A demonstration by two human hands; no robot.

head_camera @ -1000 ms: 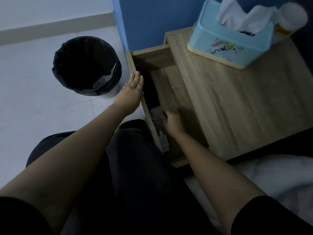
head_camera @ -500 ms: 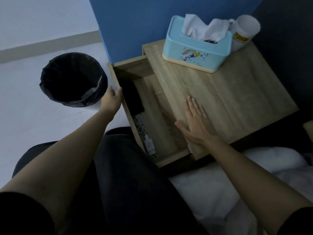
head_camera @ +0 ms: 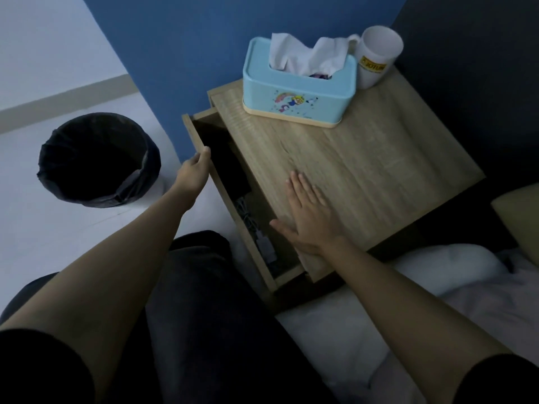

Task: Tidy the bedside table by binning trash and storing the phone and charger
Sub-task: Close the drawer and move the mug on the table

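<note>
The wooden bedside table (head_camera: 379,158) has its drawer (head_camera: 201,144) pulled partly out on the left side. Inside the narrow gap lie a black phone (head_camera: 230,167) and, nearer me, a grey charger (head_camera: 265,249) with its coiled cable (head_camera: 246,212). My left hand (head_camera: 194,173) grips the drawer's front panel, fingers curled over its top edge. My right hand (head_camera: 309,217) lies flat, fingers together, on the tabletop near its front left corner, holding nothing.
A black-lined bin (head_camera: 99,158) stands on the white floor left of the drawer. A blue tissue box (head_camera: 300,94) and a white cup (head_camera: 377,58) sit at the table's back edge against the blue wall. White bedding (head_camera: 423,287) lies at the lower right.
The drawer has slid further in, leaving a narrower gap. My right hand came out of the drawer and settled flat on the tabletop. My left hand closed onto the drawer front.
</note>
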